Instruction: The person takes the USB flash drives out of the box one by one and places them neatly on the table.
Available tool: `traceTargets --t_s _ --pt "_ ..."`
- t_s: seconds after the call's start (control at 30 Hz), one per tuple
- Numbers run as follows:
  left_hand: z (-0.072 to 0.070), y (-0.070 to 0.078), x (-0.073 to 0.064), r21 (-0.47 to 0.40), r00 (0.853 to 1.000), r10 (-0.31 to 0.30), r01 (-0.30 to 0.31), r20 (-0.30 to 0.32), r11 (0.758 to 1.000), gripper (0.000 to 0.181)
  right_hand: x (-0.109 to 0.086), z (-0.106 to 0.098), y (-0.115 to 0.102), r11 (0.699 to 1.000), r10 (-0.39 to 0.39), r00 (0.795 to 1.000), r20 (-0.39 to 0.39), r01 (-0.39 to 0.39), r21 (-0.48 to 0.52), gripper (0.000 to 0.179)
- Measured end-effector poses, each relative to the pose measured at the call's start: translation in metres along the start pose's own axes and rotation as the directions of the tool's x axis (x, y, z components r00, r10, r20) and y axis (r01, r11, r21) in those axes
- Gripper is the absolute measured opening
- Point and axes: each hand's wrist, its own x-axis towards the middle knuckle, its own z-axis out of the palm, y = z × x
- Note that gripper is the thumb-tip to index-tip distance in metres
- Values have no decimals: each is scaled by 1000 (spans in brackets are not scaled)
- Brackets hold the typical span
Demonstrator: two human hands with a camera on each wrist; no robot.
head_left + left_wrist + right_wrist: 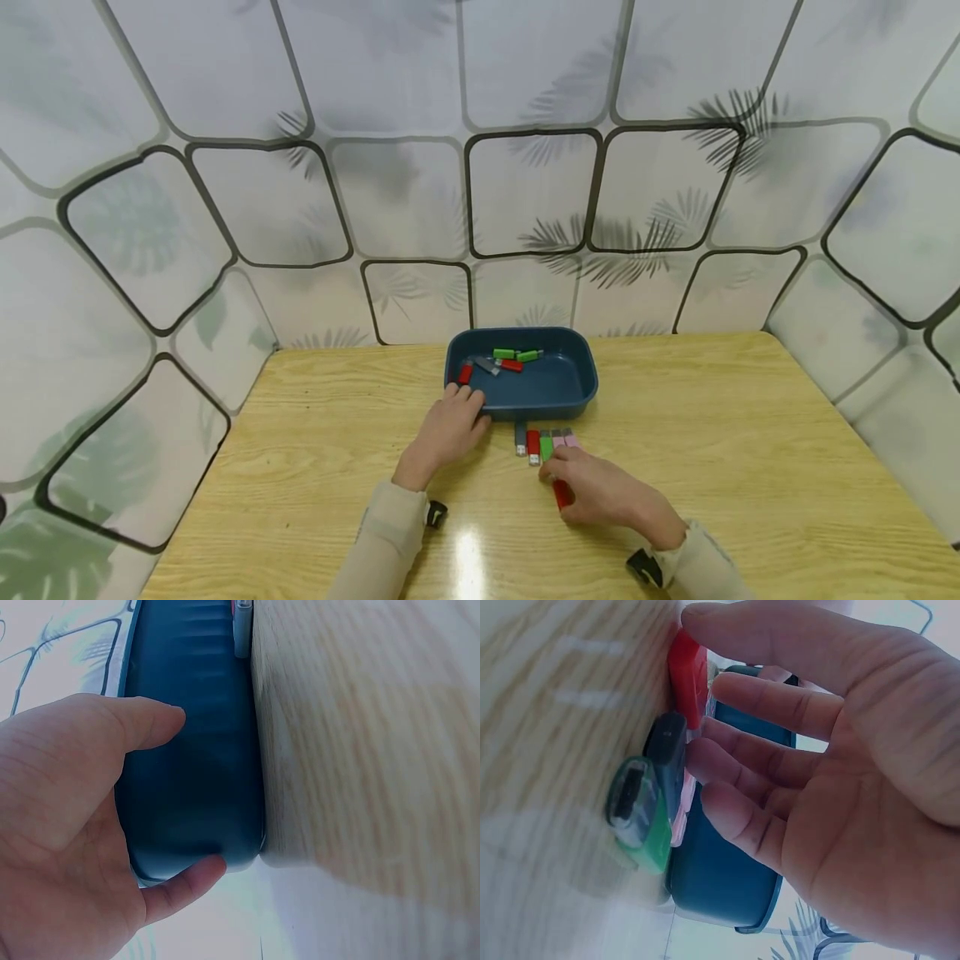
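Right hand [603, 493] lay half-curled around red USB stick [562, 494] | grip: I couldn't tell | left hand [451, 427] curled round blue tray [540, 412] corner

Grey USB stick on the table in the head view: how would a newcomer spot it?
In front of the blue bin on the wooden table, a row of USB sticks lies. The grey stick is at its left end; its colour sets it apart from the red stick beside it.
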Motion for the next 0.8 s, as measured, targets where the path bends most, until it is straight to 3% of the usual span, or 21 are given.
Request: traceTargets --t_s 0.43,0.8 --pt "0 1 0 2 1000 -1 1 4 1000 17 -3 -3 3 999 7 1000 -22 -8 -35 39" --pt "-1 1 0 7 1000 0 0 -1 1000 18 -6 -4 7 1000 3 999 -36 -3 2 40"
